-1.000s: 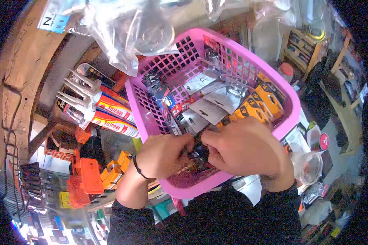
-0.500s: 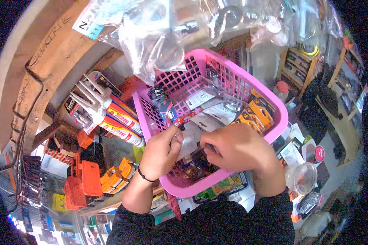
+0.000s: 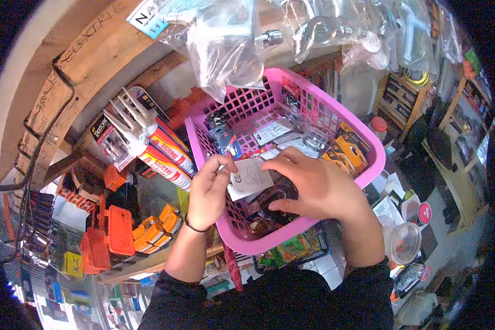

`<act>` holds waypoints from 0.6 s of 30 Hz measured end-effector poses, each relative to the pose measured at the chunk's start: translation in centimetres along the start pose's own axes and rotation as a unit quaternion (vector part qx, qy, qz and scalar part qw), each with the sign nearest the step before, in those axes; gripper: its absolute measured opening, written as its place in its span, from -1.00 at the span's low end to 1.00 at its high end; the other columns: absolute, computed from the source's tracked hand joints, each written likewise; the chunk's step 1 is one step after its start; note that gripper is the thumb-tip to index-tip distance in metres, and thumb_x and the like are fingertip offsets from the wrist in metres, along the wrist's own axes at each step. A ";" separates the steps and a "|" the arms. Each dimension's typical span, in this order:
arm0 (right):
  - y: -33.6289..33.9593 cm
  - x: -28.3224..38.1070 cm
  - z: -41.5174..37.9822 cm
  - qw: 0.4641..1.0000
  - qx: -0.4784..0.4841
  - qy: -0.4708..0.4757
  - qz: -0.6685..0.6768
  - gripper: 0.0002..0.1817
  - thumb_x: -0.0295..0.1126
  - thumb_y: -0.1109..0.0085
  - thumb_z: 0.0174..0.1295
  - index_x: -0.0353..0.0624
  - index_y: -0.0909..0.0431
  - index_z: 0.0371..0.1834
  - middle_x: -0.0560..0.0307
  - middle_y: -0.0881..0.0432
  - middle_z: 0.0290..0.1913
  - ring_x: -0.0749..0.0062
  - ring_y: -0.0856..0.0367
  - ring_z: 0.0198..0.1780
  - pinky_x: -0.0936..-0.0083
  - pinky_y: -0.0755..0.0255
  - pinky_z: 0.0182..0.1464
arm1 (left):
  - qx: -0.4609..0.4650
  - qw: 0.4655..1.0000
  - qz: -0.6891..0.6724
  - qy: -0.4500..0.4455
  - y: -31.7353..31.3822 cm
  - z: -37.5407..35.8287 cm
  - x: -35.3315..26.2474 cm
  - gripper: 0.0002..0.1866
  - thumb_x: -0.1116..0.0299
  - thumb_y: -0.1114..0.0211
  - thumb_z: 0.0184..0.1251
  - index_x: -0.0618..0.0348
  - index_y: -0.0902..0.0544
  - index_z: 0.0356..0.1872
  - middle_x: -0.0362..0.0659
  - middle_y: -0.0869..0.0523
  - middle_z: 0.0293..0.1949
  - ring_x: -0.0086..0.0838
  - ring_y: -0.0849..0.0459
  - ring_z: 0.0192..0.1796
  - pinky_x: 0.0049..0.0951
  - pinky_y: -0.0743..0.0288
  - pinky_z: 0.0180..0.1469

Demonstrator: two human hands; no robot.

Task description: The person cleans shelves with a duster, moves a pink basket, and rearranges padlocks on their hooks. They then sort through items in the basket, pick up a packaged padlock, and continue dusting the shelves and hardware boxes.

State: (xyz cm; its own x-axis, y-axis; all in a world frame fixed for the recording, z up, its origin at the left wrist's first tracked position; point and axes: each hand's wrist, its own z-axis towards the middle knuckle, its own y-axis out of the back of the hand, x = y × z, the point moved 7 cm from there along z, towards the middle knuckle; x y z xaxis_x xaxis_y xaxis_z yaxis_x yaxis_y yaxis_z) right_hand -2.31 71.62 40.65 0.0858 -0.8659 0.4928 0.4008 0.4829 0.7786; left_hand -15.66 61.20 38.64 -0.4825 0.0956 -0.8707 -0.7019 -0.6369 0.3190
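Observation:
A small white card [image 3: 251, 179] with printed line drawings is pinched between the thumb and fingers of my left hand [image 3: 208, 190], above the near part of a pink plastic basket [image 3: 375, 159]. Just right of the card, my right hand [image 3: 320, 184] holds nothing, thumb and fingers spread apart over the basket. Inside the basket lie several packaged items, among them a white-labelled packet [image 3: 272, 131], a blue packet [image 3: 224, 142] and yellow-orange packs [image 3: 351, 146]. My hands and the card hide part of the contents.
Silicone tubes [image 3: 168, 159] with white nozzles stand left of the basket. Farther left are an orange case [image 3: 120, 230] and yellow-orange boxes [image 3: 153, 234]. Clear plastic bags [image 3: 223, 47] hang low over the far rim. A clear round tub [image 3: 405, 243] sits at right.
My right hand has opened and drawn slightly away from the card. The card now faces up more fully in my left hand. The view has shifted slightly.

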 end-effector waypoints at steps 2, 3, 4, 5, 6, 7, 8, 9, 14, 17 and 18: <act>0.1 0.0 0.0 1.000 -0.004 0.000 -0.007 -0.39 -0.10 -0.28 -0.15 -0.02 -0.35 0.03 0.01 -0.43 -0.07 0.03 -0.52 -0.17 0.28 -0.43 -0.19 | -0.005 0.999 -0.041 -0.004 0.1 0.1 0.2 -0.86 0.57 0.11 0.22 0.22 -0.45 -0.35 -0.33 -0.42 -0.46 -0.72 -0.31 -0.40 -0.70 -0.19 -0.33; 0.3 0.1 0.1 1.000 -0.012 0.004 -0.008 -0.39 -0.10 -0.28 -0.15 -0.02 -0.35 0.03 0.01 -0.43 -0.07 0.03 -0.52 -0.17 0.28 -0.43 -0.19 | 0.004 1.000 -0.031 0.001 0.2 0.1 0.3 -0.86 0.55 0.10 0.23 0.22 -0.46 -0.35 -0.33 -0.43 -0.44 -0.71 -0.31 -0.38 -0.70 -0.19 -0.30; 0.2 0.0 0.1 1.000 -0.003 -0.001 -0.006 -0.37 -0.09 -0.28 -0.15 -0.01 -0.33 0.05 0.01 -0.42 -0.05 0.02 -0.51 -0.16 0.27 -0.43 -0.17 | 0.011 1.000 -0.021 0.006 0.3 0.1 0.3 -0.87 0.54 0.09 0.24 0.22 -0.47 -0.35 -0.33 -0.44 -0.43 -0.71 -0.32 -0.37 -0.69 -0.20 -0.28; 0.0 -0.1 0.1 1.000 0.007 -0.006 -0.004 -0.34 -0.09 -0.28 -0.16 -0.01 -0.31 0.07 0.00 -0.41 -0.04 0.02 -0.51 -0.14 0.27 -0.43 -0.15 | 0.037 0.999 -0.012 -0.003 0.1 0.0 -0.5 -0.87 0.50 0.07 0.27 0.22 -0.48 -0.33 -0.32 -0.47 -0.40 -0.70 -0.36 -0.34 -0.68 -0.22 -0.25; 0.1 0.0 0.0 1.000 -0.012 0.026 0.004 -0.32 -0.10 -0.28 -0.16 0.01 -0.28 0.10 0.00 -0.39 0.00 0.03 -0.50 -0.10 0.27 -0.43 -0.12 | 0.065 0.997 -0.047 0.013 -0.1 0.0 -0.4 -0.86 0.48 0.06 0.28 0.22 -0.50 -0.30 -0.31 -0.49 -0.38 -0.69 -0.38 -0.32 -0.68 -0.24 -0.24; 0.3 0.2 0.1 0.999 -0.015 0.029 0.002 -0.32 -0.10 -0.28 -0.16 0.01 -0.28 0.10 0.00 -0.39 0.00 0.03 -0.50 -0.10 0.27 -0.43 -0.12 | 0.095 0.992 -0.082 0.030 -0.4 0.0 -0.2 -0.85 0.47 0.05 0.28 0.22 -0.51 -0.28 -0.30 -0.50 -0.36 -0.69 -0.40 -0.30 -0.68 -0.26 -0.22; 0.1 0.2 0.1 1.000 0.005 0.019 0.002 -0.32 -0.10 -0.28 -0.15 0.00 -0.28 0.11 0.00 -0.39 0.02 0.05 -0.49 -0.09 0.28 -0.43 -0.11 | 0.095 0.992 -0.082 0.026 -0.2 0.1 -0.2 -0.85 0.47 0.05 0.28 0.22 -0.51 -0.28 -0.30 -0.50 -0.36 -0.69 -0.40 -0.30 -0.68 -0.26 -0.22; -0.1 0.2 0.1 1.000 0.025 0.008 0.002 -0.31 -0.11 -0.27 -0.15 -0.01 -0.27 0.11 0.00 -0.38 0.04 0.06 -0.48 -0.07 0.29 -0.43 -0.11 | 0.126 0.987 -0.091 0.041 -0.3 0.1 -0.1 -0.84 0.45 0.03 0.28 0.22 -0.51 -0.24 -0.29 -0.52 -0.33 -0.68 -0.42 -0.28 -0.67 -0.28 -0.21; 0.1 0.5 0.0 0.999 0.032 0.026 0.004 -0.32 -0.18 -0.28 -0.21 -0.09 -0.33 0.07 0.02 -0.47 -0.05 0.10 -0.53 -0.15 0.33 -0.43 -0.14 | 0.176 0.976 -0.111 0.067 -0.9 -0.1 -0.4 -0.75 0.38 -0.01 0.28 0.23 -0.44 -0.06 -0.26 -0.54 -0.25 -0.65 -0.46 -0.23 -0.64 -0.32 -0.17; 0.8 0.8 -0.2 0.999 0.005 0.036 -0.001 -0.33 -0.20 -0.28 -0.26 -0.11 -0.36 0.04 0.01 -0.50 -0.12 0.08 -0.54 -0.20 0.33 -0.43 -0.16 | 0.117 0.977 -0.177 0.032 -1.2 0.2 -1.4 -0.67 0.33 -0.04 0.28 0.22 -0.37 0.03 -0.26 -0.54 -0.27 -0.65 -0.47 -0.23 -0.64 -0.31 -0.17; 1.1 0.7 -0.4 1.000 -0.012 0.028 0.001 -0.33 -0.21 -0.29 -0.28 -0.11 -0.36 0.03 0.00 -0.51 -0.14 0.08 -0.54 -0.20 0.33 -0.43 -0.17 | 0.125 0.970 -0.201 0.051 -0.9 0.2 -0.4 -0.58 0.26 -0.06 0.27 0.21 -0.28 0.10 -0.27 -0.53 -0.31 -0.65 -0.45 -0.27 -0.65 -0.28 -0.23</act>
State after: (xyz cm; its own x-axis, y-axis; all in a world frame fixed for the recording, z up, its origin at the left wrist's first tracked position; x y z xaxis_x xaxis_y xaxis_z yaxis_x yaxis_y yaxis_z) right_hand -1.43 71.48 41.74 0.1366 -0.8716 0.4708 0.4216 0.4812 0.7686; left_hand -14.96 61.87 38.74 -0.0970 0.2132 -0.9722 -0.9337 -0.3578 0.0147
